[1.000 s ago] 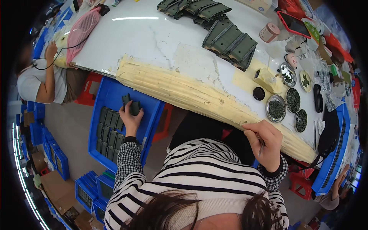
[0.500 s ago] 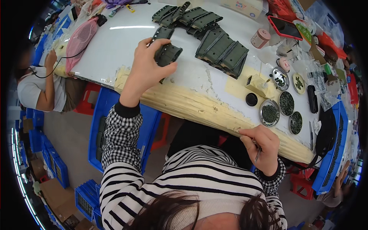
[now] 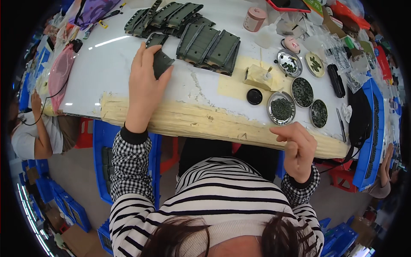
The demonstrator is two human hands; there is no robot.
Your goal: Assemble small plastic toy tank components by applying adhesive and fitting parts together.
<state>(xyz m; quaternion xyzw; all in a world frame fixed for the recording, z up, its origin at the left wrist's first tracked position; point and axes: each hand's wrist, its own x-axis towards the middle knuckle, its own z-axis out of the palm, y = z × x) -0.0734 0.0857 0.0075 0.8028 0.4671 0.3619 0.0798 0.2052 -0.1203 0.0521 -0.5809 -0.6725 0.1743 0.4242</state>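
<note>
My left hand (image 3: 145, 81) grips a dark green ribbed plastic part (image 3: 162, 63) between thumb and fingers, low over the left of the white table. More dark green parts (image 3: 208, 48) lie overlapped just right of it, and another group of such parts (image 3: 165, 18) lies beyond. My right hand (image 3: 297, 150) hovers at the table's front edge with its fingers curled together. What it holds, if anything, is hidden by the fingers. Nearest to it stands a round metal dish (image 3: 281, 108) of small dark green bits.
Two more dishes (image 3: 302, 92) (image 3: 318, 113) of dark bits sit at the right, with a black lid (image 3: 254, 97) and a taped yellowish block (image 3: 263, 77) left of them. Yellow tape (image 3: 201, 115) covers the front edge. A blue crate (image 3: 102, 141) stands below the table; another person sits far left.
The view has shifted, so the table contents appear further left and higher. My left hand has lowered the green part toward the table. The thin tool seen in my right hand no longer shows.
</note>
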